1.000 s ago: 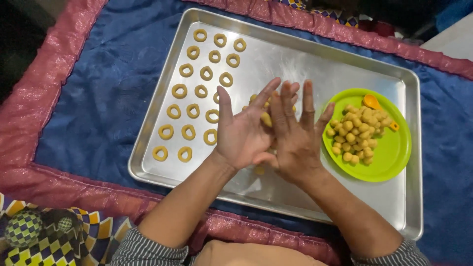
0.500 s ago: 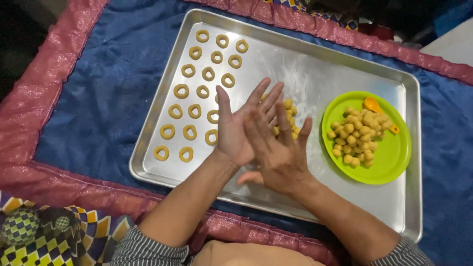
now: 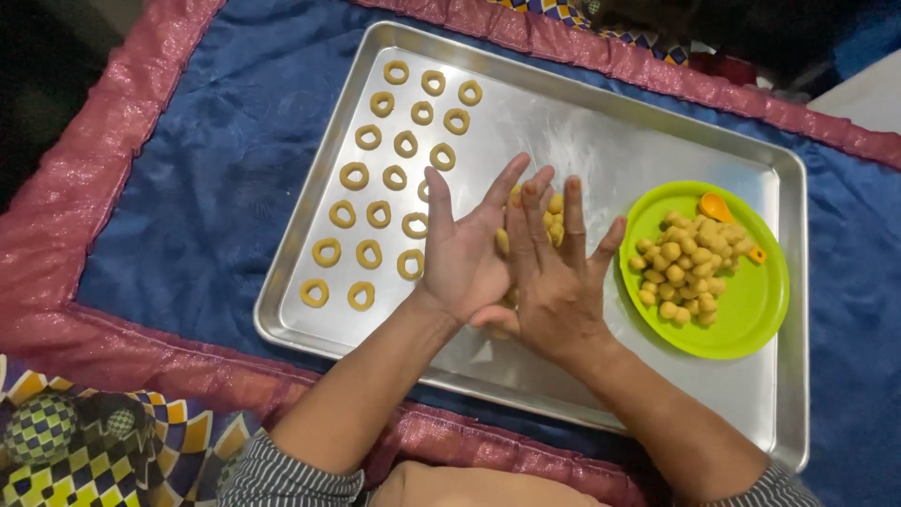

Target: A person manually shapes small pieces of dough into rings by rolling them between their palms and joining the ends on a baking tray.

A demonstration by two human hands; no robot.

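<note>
So both hands are pressed palm to palm over the middle of the metal baking tray (image 3: 601, 141). The left hand (image 3: 465, 253) is palm up-ish with fingers spread out straight, and the right hand (image 3: 558, 282) lies flat across it, fingers also stretched out. Neither is clenched around anything; they're flat against each other, and a bit of yellow dough (image 3: 504, 240) peeks out between the palms, so it's sandwiched in there. Can't see how much of it there is since the hands cover most of it.

Just past the fingertips there's a small cluster of dough balls (image 3: 554, 208) sitting on the tray, partly hidden behind the fingers.

On the left part of the tray there are rows of finished dough rings (image 3: 380, 178), all lying flat and apart from each other. On the right side of the tray sits a green plate (image 3: 741, 319) piled with more little dough balls (image 3: 683, 268), plus an orange scoop (image 3: 715, 207) at the plate's far edge.

The tray rests on a blue cloth (image 3: 197, 188) with a shiny pink border (image 3: 84, 188)
</note>
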